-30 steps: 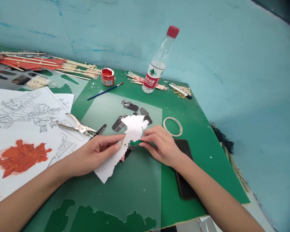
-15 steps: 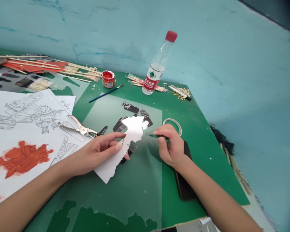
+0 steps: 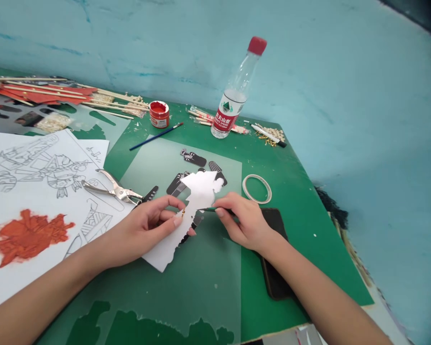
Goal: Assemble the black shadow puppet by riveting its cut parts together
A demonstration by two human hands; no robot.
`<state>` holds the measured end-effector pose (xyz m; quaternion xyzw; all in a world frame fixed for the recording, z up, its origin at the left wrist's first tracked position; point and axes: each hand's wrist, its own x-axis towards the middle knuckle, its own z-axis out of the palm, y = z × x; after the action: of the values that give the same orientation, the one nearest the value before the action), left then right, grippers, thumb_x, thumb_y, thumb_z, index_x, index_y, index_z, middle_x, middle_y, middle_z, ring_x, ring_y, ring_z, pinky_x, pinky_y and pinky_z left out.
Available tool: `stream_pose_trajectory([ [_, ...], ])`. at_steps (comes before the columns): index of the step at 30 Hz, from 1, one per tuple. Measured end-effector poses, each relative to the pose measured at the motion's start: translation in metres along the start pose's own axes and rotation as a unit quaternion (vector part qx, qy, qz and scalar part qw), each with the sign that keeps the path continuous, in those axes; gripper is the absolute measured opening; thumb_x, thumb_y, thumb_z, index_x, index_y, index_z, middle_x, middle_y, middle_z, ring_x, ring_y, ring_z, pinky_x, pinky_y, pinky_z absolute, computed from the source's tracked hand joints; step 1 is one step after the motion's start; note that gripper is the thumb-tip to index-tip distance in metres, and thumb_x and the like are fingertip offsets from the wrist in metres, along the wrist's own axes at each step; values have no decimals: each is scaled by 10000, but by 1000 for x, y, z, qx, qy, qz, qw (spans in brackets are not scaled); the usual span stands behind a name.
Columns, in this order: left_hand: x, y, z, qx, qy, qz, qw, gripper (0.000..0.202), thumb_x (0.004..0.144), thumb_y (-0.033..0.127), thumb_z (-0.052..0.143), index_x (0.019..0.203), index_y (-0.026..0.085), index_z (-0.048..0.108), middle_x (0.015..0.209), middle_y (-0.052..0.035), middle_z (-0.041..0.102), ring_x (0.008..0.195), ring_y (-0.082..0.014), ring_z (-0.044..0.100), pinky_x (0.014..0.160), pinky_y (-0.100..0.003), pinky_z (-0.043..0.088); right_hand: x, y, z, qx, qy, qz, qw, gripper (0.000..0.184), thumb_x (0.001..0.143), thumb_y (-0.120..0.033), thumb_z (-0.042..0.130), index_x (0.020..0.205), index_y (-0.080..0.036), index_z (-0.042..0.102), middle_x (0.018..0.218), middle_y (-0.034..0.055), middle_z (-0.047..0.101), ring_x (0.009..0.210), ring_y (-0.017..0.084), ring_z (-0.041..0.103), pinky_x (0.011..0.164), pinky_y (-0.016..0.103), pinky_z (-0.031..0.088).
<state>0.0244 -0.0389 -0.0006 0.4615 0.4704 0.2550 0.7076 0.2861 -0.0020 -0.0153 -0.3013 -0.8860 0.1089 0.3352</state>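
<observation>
A white paper cutout (image 3: 201,187) with a wavy, notched edge is pinched between the thumb and fingers of my left hand (image 3: 149,230). At those fingertips a tiny gold fastener (image 3: 183,212) shows against the paper. My right hand (image 3: 246,223) is closed around a thin, dark green pen-like tool (image 3: 209,209); its dark tip is at the paper's right edge, and I cannot tell whether it touches. Black patterned cutouts (image 3: 179,184) lie behind and partly under the white one, on a frosted plastic sheet (image 3: 201,287).
Hole-punch pliers (image 3: 120,191) lie on line drawings (image 3: 68,153) at left. Behind are a red paint jar (image 3: 159,115), a paintbrush (image 3: 154,136) and a water bottle (image 3: 230,105). A tape roll (image 3: 256,189) and a black phone (image 3: 276,268) are beside my right hand.
My right hand has moved left with the green tool, bringing its tip to the edge of the white cutout. My left hand still holds the cutout in nearly the same place.
</observation>
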Motion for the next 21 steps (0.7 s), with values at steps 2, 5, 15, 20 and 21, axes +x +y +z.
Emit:
stream_pose_trajectory([
  [2,0,0,0,1,3,0,1000,400,914,582,659,1106,244,569,975,-66,807,580,-151,645,482,-229,511,1,-1,0,-18,-6,-13,1000,126,1051,-215,488,1024,-194,610,765,18,631,629,130,547,549,250,418],
  [5,0,1,1,0,7,-1,1000,393,911,579,667,1105,250,574,968,-57,810,582,-152,644,489,-229,512,2,-2,-1,-47,-7,-25,999,105,1040,-214,518,1004,-194,615,749,13,644,623,127,560,536,248,399],
  [15,0,0,2,-10,23,9,1000,424,919,584,655,1155,251,538,956,-79,811,582,-159,654,452,-218,463,0,-4,1,1,0,23,1000,149,1036,-290,537,981,-189,632,742,10,638,589,116,526,530,245,403],
  [20,4,-5,2,11,10,21,1000,425,928,582,647,1153,247,512,960,-82,808,492,-116,594,350,-175,337,8,-16,-1,176,-32,164,970,174,1008,-338,587,949,-183,637,666,-40,563,490,77,396,447,212,338],
  [21,4,-5,3,16,15,23,999,437,926,586,646,1161,245,505,958,-83,808,496,-119,599,347,-172,343,9,-17,-2,197,-49,184,962,187,1016,-343,570,946,-183,637,645,-51,535,487,76,379,443,208,327],
])
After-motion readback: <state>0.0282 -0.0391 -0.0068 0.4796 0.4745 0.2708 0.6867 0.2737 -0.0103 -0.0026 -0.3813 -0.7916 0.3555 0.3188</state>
